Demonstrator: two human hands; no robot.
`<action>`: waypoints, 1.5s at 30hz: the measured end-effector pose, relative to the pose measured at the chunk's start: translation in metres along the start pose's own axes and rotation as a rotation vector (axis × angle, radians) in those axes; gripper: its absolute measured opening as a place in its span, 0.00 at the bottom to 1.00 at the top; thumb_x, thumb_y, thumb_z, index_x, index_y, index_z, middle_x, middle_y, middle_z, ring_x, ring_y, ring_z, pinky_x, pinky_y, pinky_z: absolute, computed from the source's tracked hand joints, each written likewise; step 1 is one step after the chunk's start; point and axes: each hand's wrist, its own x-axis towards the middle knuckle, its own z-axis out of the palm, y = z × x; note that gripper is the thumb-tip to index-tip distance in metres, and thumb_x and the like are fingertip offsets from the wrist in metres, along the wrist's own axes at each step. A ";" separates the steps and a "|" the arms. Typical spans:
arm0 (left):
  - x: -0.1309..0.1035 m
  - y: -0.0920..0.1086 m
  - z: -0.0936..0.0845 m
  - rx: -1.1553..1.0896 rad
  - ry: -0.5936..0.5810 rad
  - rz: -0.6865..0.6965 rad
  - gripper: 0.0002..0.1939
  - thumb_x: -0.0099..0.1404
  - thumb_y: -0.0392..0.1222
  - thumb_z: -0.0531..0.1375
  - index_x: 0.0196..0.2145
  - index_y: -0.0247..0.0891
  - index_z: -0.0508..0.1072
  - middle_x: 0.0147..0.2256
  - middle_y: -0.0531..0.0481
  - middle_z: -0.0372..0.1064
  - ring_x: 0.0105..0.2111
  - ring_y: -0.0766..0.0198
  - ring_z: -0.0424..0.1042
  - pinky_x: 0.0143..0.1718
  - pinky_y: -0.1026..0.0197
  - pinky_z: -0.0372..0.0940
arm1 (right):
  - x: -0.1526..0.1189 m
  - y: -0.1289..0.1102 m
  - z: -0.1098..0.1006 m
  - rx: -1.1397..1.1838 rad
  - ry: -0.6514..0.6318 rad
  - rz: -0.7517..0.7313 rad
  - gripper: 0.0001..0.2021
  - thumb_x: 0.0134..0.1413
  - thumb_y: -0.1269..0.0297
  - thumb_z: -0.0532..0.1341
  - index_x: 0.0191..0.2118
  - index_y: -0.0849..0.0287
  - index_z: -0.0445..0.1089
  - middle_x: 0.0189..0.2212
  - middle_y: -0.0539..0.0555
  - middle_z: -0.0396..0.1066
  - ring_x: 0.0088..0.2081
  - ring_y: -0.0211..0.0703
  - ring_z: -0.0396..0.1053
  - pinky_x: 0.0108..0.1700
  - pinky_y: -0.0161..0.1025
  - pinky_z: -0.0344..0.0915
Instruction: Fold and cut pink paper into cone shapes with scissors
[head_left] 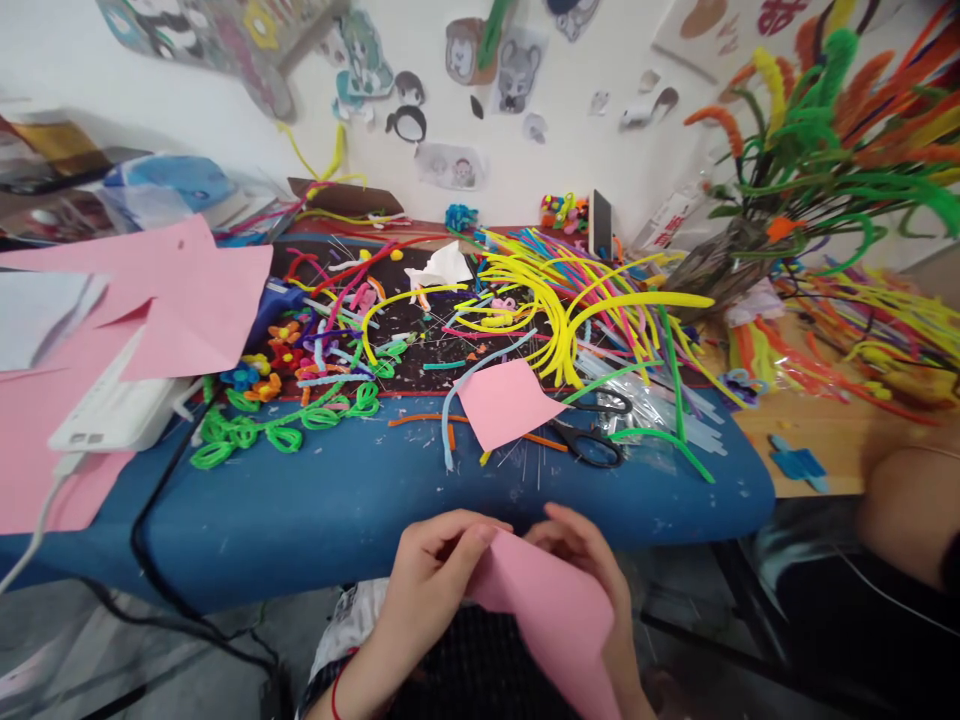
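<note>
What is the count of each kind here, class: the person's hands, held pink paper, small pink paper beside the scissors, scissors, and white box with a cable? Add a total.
Hands: 2 (left hand, right hand)
Held pink paper: 1
Small pink paper: 1
Scissors: 1 pair
White box: 1
Total: 6

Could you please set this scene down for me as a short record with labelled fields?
Held item: pink paper, curved, between both hands
Left hand: pinches the paper's upper left part
Right hand: at the paper's right side, partly hidden behind it
Work surface: blue-covered table
Just beyond the hands: smaller pink piece, beside black scissors handles
Craft supplies: yellow fuzzy stems, green looped strand
Left side: larger pink sheet, white power strip
Right edge: another person's arm
</note>
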 end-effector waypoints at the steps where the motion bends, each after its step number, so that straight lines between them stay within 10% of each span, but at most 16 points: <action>1: 0.000 0.000 -0.001 0.049 0.009 0.006 0.16 0.64 0.46 0.58 0.24 0.36 0.78 0.23 0.50 0.76 0.24 0.65 0.71 0.26 0.68 0.63 | 0.000 -0.001 0.002 0.007 0.059 -0.084 0.18 0.60 0.61 0.59 0.56 0.46 0.67 0.41 0.54 0.76 0.37 0.47 0.74 0.39 0.45 0.72; 6: 0.003 0.009 -0.015 0.198 -0.072 0.049 0.17 0.65 0.48 0.58 0.24 0.36 0.75 0.21 0.54 0.71 0.22 0.69 0.65 0.25 0.68 0.58 | 0.002 -0.017 0.000 -0.110 0.063 -0.493 0.09 0.58 0.65 0.61 0.42 0.49 0.77 0.35 0.54 0.78 0.37 0.51 0.74 0.39 0.48 0.70; 14: 0.025 0.029 -0.036 0.525 -0.234 0.050 0.09 0.65 0.46 0.59 0.35 0.43 0.78 0.28 0.57 0.75 0.26 0.68 0.67 0.29 0.67 0.57 | 0.022 -0.028 0.005 -0.043 0.383 -0.102 0.25 0.48 0.67 0.68 0.54 0.53 0.66 0.39 0.54 0.78 0.35 0.47 0.76 0.39 0.43 0.73; 19: 0.040 0.029 -0.045 0.681 -0.115 0.045 0.14 0.61 0.46 0.62 0.45 0.44 0.75 0.25 0.60 0.71 0.22 0.68 0.63 0.25 0.65 0.54 | 0.039 -0.016 0.004 -0.318 0.568 -0.282 0.04 0.49 0.70 0.67 0.33 0.58 0.74 0.33 0.53 0.78 0.35 0.47 0.76 0.40 0.43 0.72; 26: 0.032 0.008 -0.037 0.666 0.239 0.189 0.12 0.62 0.40 0.62 0.44 0.44 0.71 0.25 0.60 0.70 0.28 0.65 0.69 0.33 0.63 0.63 | 0.052 0.008 -0.017 -0.430 0.053 -0.824 0.05 0.62 0.64 0.59 0.40 0.58 0.70 0.45 0.61 0.78 0.50 0.53 0.74 0.51 0.55 0.70; 36: 0.022 -0.012 -0.007 0.567 0.384 0.384 0.17 0.65 0.38 0.61 0.51 0.41 0.65 0.41 0.50 0.74 0.41 0.63 0.75 0.44 0.62 0.68 | 0.062 -0.011 -0.023 -0.727 -0.428 -0.975 0.08 0.61 0.76 0.53 0.37 0.59 0.66 0.55 0.65 0.71 0.62 0.49 0.62 0.57 0.52 0.66; 39: 0.017 -0.018 -0.004 0.639 0.390 0.435 0.17 0.65 0.36 0.60 0.51 0.40 0.67 0.42 0.49 0.74 0.44 0.61 0.73 0.47 0.60 0.67 | 0.064 -0.020 -0.028 -0.841 -0.558 -0.907 0.12 0.63 0.62 0.57 0.49 0.59 0.68 0.58 0.63 0.68 0.64 0.51 0.59 0.61 0.55 0.61; 42: 0.013 -0.022 -0.005 0.638 0.412 0.457 0.15 0.65 0.34 0.60 0.50 0.39 0.68 0.39 0.50 0.76 0.43 0.61 0.71 0.47 0.60 0.64 | 0.069 -0.033 -0.036 -0.934 -0.803 -0.807 0.40 0.51 0.36 0.60 0.63 0.58 0.59 0.65 0.63 0.58 0.67 0.56 0.52 0.64 0.59 0.54; 45: 0.013 -0.024 -0.009 0.689 0.407 0.528 0.12 0.65 0.31 0.59 0.45 0.40 0.71 0.40 0.50 0.76 0.46 0.60 0.71 0.51 0.56 0.60 | 0.074 -0.046 -0.040 -0.925 -0.900 -0.729 0.48 0.49 0.31 0.57 0.68 0.58 0.50 0.68 0.60 0.50 0.68 0.53 0.49 0.67 0.54 0.50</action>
